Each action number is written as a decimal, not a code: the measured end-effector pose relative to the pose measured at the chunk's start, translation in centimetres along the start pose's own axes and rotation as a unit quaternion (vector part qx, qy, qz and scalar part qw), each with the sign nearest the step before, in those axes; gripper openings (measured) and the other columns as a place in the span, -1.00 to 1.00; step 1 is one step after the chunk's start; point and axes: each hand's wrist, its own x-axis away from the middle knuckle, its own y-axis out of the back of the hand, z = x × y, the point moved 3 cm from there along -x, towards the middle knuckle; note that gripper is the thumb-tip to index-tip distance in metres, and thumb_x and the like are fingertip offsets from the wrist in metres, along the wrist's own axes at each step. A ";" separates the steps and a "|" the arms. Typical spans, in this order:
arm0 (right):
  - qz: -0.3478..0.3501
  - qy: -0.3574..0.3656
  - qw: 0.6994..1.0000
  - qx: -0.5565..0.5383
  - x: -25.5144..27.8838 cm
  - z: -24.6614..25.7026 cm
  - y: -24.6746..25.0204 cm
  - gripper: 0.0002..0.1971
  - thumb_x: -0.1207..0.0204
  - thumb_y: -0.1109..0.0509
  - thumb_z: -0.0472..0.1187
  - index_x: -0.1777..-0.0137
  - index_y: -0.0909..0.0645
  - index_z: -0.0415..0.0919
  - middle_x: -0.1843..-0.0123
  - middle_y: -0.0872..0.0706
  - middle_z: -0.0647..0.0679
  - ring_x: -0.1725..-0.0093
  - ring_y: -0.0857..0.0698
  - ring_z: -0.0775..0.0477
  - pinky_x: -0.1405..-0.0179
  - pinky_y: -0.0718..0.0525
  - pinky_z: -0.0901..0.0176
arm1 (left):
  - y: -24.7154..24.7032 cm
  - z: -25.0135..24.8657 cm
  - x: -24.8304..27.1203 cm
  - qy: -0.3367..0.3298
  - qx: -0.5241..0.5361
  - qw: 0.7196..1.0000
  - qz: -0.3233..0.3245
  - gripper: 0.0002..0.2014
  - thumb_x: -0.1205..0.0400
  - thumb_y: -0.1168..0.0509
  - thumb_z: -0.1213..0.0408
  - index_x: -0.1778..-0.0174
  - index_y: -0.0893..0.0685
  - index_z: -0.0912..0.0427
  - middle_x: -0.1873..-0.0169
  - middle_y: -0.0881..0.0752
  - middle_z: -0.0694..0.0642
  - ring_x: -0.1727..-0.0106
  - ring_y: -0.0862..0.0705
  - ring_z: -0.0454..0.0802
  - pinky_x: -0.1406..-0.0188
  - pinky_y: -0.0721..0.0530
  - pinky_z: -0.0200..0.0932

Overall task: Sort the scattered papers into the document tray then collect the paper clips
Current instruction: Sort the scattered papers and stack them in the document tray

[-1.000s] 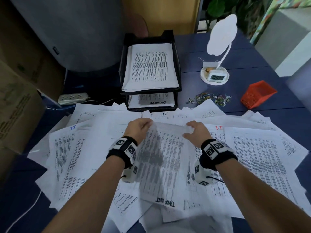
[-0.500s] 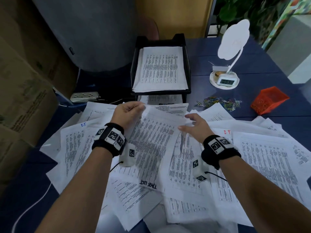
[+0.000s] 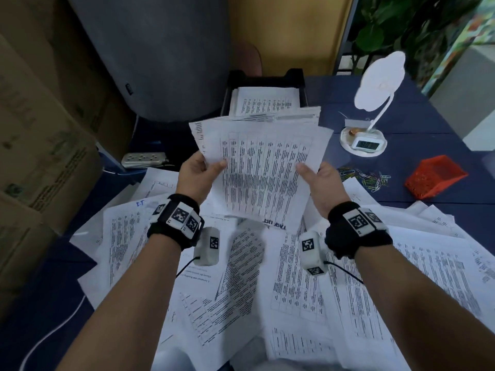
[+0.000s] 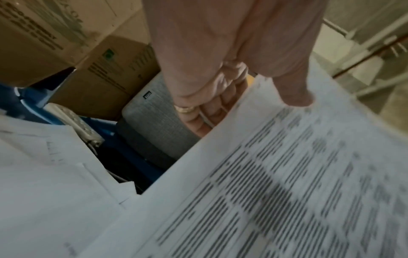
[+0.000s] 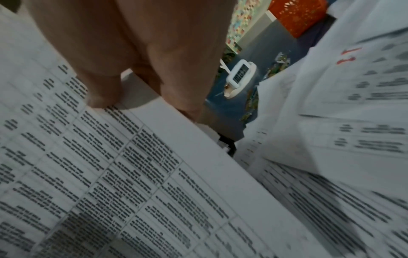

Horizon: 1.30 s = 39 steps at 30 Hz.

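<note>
I hold a small stack of printed sheets lifted above the desk, in front of the black document tray. My left hand pinches the stack's left edge, thumb on top and fingers underneath. My right hand pinches its right edge, thumb on the print. The tray holds printed pages. Many more papers lie scattered across the blue desk below my arms. Coloured paper clips lie in a loose heap right of the held stack.
An orange mesh basket lies tipped beside the clips. A white lamp with a clock base stands behind them. Cardboard boxes and a grey case crowd the left; a power strip lies near them.
Both hands have lifted the sheets off the pile and carried them up and forward toward the tray; the right hand, loose half a second ago, now grips the right edge.
</note>
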 end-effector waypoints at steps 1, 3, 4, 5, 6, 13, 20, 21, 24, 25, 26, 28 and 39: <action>-0.007 0.011 1.000 0.000 -0.1 0.3 0.0 -0.70 -0.61 -0.35 -0.25 -0.31 -0.59 -0.30 -0.09 -0.75 -0.02 0.11 -0.73 0.35 0.11 -0.65 0.48 | -0.2 0.4 0.1 -0.005 -0.008 1.000 -0.017 -0.86 -0.56 -0.34 0.57 0.17 -0.59 0.24 0.27 -0.80 -0.17 0.13 -0.75 -0.30 0.10 -0.67 -0.38; -0.020 0.026 0.999 0.020 -0.1 0.5 0.1 -0.68 -0.57 -0.41 -0.28 -0.30 -0.60 -0.31 -0.15 -0.76 -0.08 0.01 -0.75 0.22 0.00 -0.68 0.39 | -0.5 1.0 0.4 -0.010 0.000 0.999 -0.031 -0.87 -0.58 -0.33 0.55 0.12 -0.60 0.24 0.17 -0.78 -0.11 0.08 -0.75 -0.26 0.05 -0.67 -0.35; -0.024 0.027 0.999 0.031 -0.1 0.3 0.1 -0.69 -0.54 -0.43 -0.30 -0.28 -0.61 -0.31 -0.15 -0.77 -0.10 -0.02 -0.76 0.15 -0.04 -0.70 0.30 | -0.8 1.3 0.5 -0.007 0.005 1.000 -0.029 -0.84 -0.59 -0.33 0.54 0.00 -0.62 0.24 0.07 -0.77 -0.03 0.01 -0.74 -0.20 -0.01 -0.68 -0.31; -0.027 0.021 0.998 0.043 -0.1 -0.2 0.2 -0.70 -0.52 -0.45 -0.31 -0.25 -0.61 -0.28 -0.14 -0.78 -0.11 -0.05 -0.76 0.06 -0.10 -0.71 0.17 | -1.1 1.7 0.7 0.001 0.002 1.000 -0.024 -0.78 -0.60 -0.32 0.52 -0.13 -0.61 0.26 0.00 -0.74 0.02 -0.05 -0.73 -0.13 -0.05 -0.69 -0.27; -0.029 0.013 0.998 0.053 0.1 -0.5 0.3 -0.71 -0.51 -0.46 -0.33 -0.23 -0.62 -0.26 -0.12 -0.78 -0.10 -0.09 -0.76 -0.01 -0.16 -0.71 0.05 | -1.4 2.2 0.8 0.013 -0.011 1.000 -0.019 -0.72 -0.60 -0.33 0.49 -0.23 -0.57 0.29 -0.03 -0.73 0.05 -0.07 -0.72 -0.11 -0.05 -0.69 -0.28; -0.007 -0.042 0.997 0.070 0.2 -2.3 0.0 -0.69 -0.59 -0.32 -0.41 -0.33 -0.53 -0.36 -0.14 -0.73 -0.07 -0.03 -0.71 0.15 -0.06 -0.64 0.29 | -2.2 3.0 0.3 0.047 -0.048 0.997 -0.022 -0.72 -0.65 -0.29 0.40 -0.28 -0.55 0.26 -0.03 -0.71 0.01 -0.07 -0.68 -0.13 -0.15 -0.66 -0.19; -0.039 -0.060 0.994 0.084 -0.2 -3.3 0.2 -0.85 -0.56 -0.37 -0.37 -0.10 -0.61 -0.25 0.07 -0.75 0.03 0.09 -0.73 0.13 0.03 -0.69 0.27 | -1.3 3.2 -0.6 0.072 -0.067 0.995 0.013 -0.69 -0.64 -0.31 0.37 -0.30 -0.53 0.10 -0.12 -0.71 -0.02 -0.13 -0.69 -0.16 -0.05 -0.66 -0.32; -0.026 -0.081 0.991 0.101 -0.3 -4.4 0.4 -0.80 -0.52 -0.40 -0.34 -0.13 -0.63 -0.27 -0.01 -0.77 -0.04 0.00 -0.74 -0.01 -0.11 -0.70 0.08 | -0.7 3.8 -0.5 0.084 -0.111 0.990 0.012 -0.74 -0.65 -0.31 0.33 -0.25 -0.55 0.09 -0.10 -0.72 0.00 -0.10 -0.70 -0.13 -0.04 -0.66 -0.27; 0.027 -0.189 0.968 0.161 0.5 -8.4 0.9 -0.80 -0.44 -0.40 -0.38 -0.05 -0.69 -0.26 -0.12 -0.76 -0.23 -0.15 -0.70 -0.27 -0.29 -0.61 -0.26 | 2.0 6.6 0.8 0.144 -0.241 0.960 -0.006 -0.91 -0.67 -0.27 0.24 -0.05 -0.55 0.10 0.08 -0.70 0.07 0.05 -0.70 0.05 0.13 -0.63 -0.13; 0.038 -0.221 0.957 0.187 0.9 -9.6 1.1 -0.80 -0.43 -0.39 -0.41 -0.05 -0.69 -0.30 -0.13 -0.75 -0.27 -0.15 -0.69 -0.30 -0.30 -0.60 -0.29 | 3.1 7.9 1.4 0.166 -0.267 0.949 -0.011 -0.93 -0.67 -0.26 0.25 -0.03 -0.55 0.12 0.12 -0.68 0.07 0.07 -0.68 0.09 0.19 -0.58 -0.16; 0.040 -0.246 0.945 0.210 1.6 -10.3 1.1 -0.78 -0.44 -0.38 -0.43 -0.08 -0.68 -0.34 -0.14 -0.74 -0.27 -0.14 -0.68 -0.29 -0.30 -0.60 -0.24 | 4.1 9.0 1.9 0.186 -0.295 0.937 -0.012 -0.92 -0.66 -0.26 0.25 -0.04 -0.56 0.14 0.13 -0.67 0.09 0.06 -0.67 0.11 0.20 -0.56 -0.17; 0.027 -0.278 0.928 0.245 2.5 -11.0 1.3 -0.75 -0.47 -0.34 -0.46 -0.15 -0.63 -0.41 -0.12 -0.70 -0.23 -0.09 -0.65 -0.25 -0.16 -0.63 -0.01 | 6.3 10.9 2.7 0.228 -0.374 0.899 -0.011 -0.82 -0.64 -0.28 0.23 -0.12 -0.59 0.18 0.02 -0.69 0.14 -0.03 -0.65 0.15 0.06 -0.58 -0.13; 0.012 -0.306 0.895 0.324 2.8 -11.8 0.8 -0.67 -0.52 -0.35 -0.36 -0.28 -0.57 -0.40 -0.05 -0.66 -0.22 0.03 -0.58 -0.16 0.08 -0.57 0.20 | 13.2 12.6 3.4 0.408 -0.579 0.705 -0.029 0.09 -0.33 -0.54 -0.17 -0.60 -0.04 0.14 -0.50 -0.25 0.40 -0.48 -0.33 0.41 -0.35 -0.44 0.30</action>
